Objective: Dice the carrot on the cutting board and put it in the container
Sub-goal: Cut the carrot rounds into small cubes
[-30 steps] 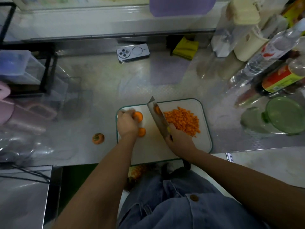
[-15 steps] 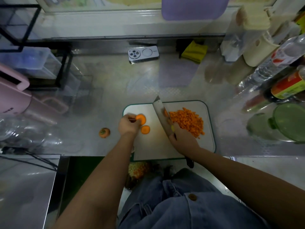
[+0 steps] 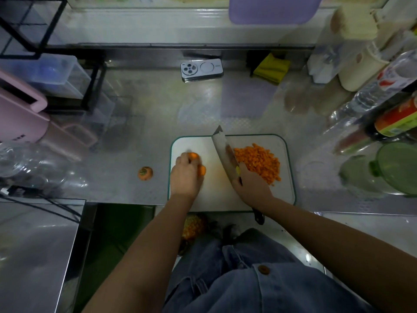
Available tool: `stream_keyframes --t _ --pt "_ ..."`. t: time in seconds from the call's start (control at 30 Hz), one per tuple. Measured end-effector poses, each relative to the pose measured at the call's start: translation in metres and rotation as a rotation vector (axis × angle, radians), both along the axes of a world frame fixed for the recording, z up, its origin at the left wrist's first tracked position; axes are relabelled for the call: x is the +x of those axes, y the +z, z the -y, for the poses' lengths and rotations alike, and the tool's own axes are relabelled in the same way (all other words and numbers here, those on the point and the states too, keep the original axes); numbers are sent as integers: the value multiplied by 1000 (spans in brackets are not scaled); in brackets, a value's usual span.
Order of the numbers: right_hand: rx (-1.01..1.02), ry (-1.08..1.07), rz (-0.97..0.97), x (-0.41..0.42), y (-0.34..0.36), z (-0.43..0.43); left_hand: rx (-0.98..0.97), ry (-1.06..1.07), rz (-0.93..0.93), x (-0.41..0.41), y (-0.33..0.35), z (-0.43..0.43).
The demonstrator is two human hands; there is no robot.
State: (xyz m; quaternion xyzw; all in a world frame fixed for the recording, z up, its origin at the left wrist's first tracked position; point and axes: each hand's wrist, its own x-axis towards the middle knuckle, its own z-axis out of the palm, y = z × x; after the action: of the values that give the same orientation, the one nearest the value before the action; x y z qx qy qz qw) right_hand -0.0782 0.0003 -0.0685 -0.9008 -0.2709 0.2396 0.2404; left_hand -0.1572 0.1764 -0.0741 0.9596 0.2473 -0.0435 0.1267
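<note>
A reflective, patterned stainless-steel worktop filled the view, lit from a pale window sill along its far edge. A black metal-framed rack stood at the far left over a clear plastic storage box. A silver smartphone lay face down near the back rim, beside a folded yellow cloth. A lilac plastic board leaned at the sill. Clear plastic bottles crowded the right side. A lower steel surface adjoined the near left.
</note>
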Motion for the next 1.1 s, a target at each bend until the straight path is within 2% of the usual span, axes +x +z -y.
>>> stream_keyframes --t 0.17,0.33,0.5,0.7,0.87,1.1 --pt "10 -9 1 0 -3 0 -35 -28 20 -3 2 -5" --pt "65 -45 -15 0 -4 -3 -67 65 124 4 3 -9" --pt "95 -67 -14 0 -7 -7 -78 176 59 14 -1 -22" --pt "67 -48 -4 2 -4 -9 -164 98 20 12 -4 -24" --pt "58 -27 7 1 1 -7 -144 68 -39 18 -1 -20" --pt "33 -8 68 -4 5 3 -213 -45 17 24 6 18"
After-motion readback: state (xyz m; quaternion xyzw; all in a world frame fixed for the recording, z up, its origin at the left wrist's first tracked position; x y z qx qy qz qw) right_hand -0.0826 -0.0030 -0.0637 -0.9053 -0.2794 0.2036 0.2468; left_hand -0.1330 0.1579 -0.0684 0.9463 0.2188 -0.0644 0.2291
